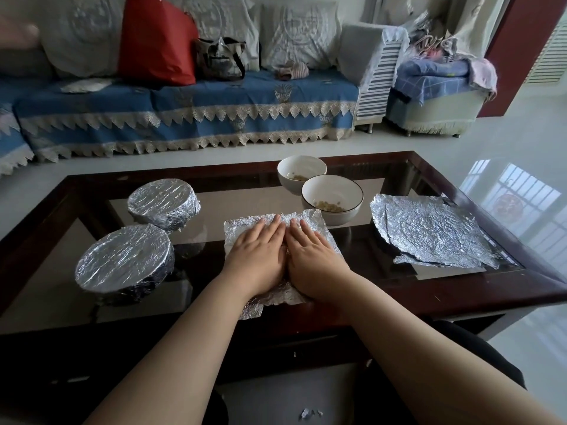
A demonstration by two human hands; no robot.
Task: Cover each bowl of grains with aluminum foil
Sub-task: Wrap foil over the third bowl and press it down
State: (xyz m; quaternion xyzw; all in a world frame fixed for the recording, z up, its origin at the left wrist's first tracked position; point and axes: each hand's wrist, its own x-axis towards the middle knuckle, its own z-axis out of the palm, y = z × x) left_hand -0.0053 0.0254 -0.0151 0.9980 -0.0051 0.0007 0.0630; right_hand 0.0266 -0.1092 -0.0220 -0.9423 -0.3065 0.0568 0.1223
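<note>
Both palms, left hand point(259, 256) and right hand point(313, 259), lie flat with straight fingers, grasping nothing, on a crinkled, dull-silver foil sheet point(319, 223) near the uncovered bowl point(333, 194).

glass-topped table point(454, 289), dark wood frame. behind it, sofa point(190, 108) with blue lace-edged cover, pale cushions, red bag point(156, 41), dark bag point(221, 58). armchair point(435, 99) at right. glossy pale floor point(521, 154) mirrors a barred window.
</note>
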